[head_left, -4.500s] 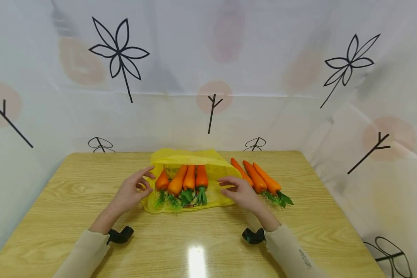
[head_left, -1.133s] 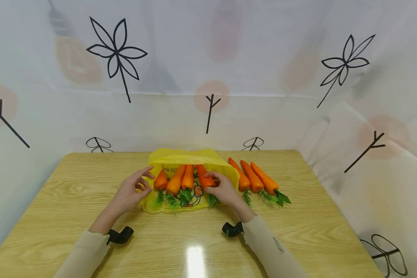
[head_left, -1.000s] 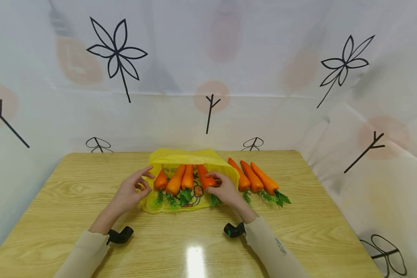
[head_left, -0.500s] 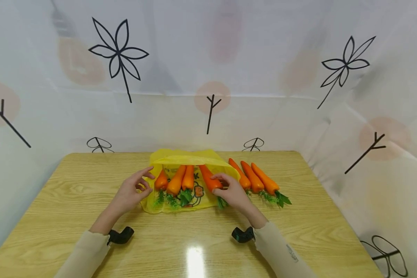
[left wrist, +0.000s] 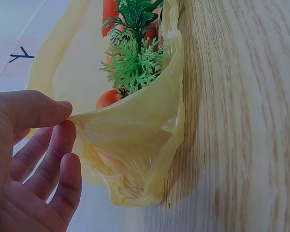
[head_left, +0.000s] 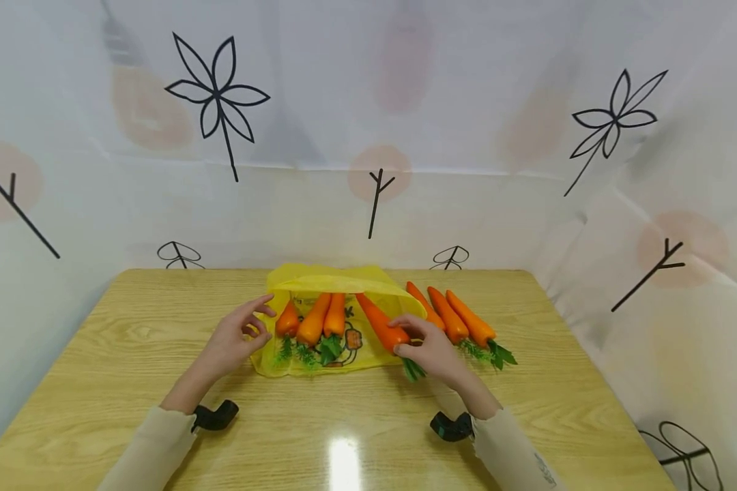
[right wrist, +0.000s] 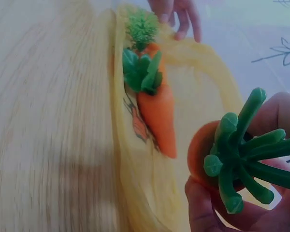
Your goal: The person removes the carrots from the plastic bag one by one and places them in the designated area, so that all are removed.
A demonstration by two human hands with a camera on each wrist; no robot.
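A yellow plastic bag [head_left: 368, 356] lies on the table with its mouth toward me. Thumb and finger of my left hand [head_left: 236, 337] pinch the left edge of that mouth, seen close up in the left wrist view. My right hand [head_left: 432, 349] grips a carrot [head_left: 382, 324] with short green stalks [right wrist: 241, 159] by its thick end, its tip still under the bag's upper layer. Inside the bag lie three more carrots: a short-looking one [head_left: 287, 319] at the left, then a lighter orange one [head_left: 313, 320] and a narrow one [head_left: 335, 317] with broad leaves.
Right of the bag, three carrots lie side by side on the wooden table [head_left: 160, 320]: one [head_left: 426, 305] partly behind my right hand, a middle one [head_left: 448, 315] and an outer one [head_left: 471, 319]. A patterned cloth [head_left: 319, 218] hangs behind the table.
My right hand, above the bag's right side at first, took hold of the rightmost carrot inside and has drawn it right and toward me. My left hand stays at the bag's edge.
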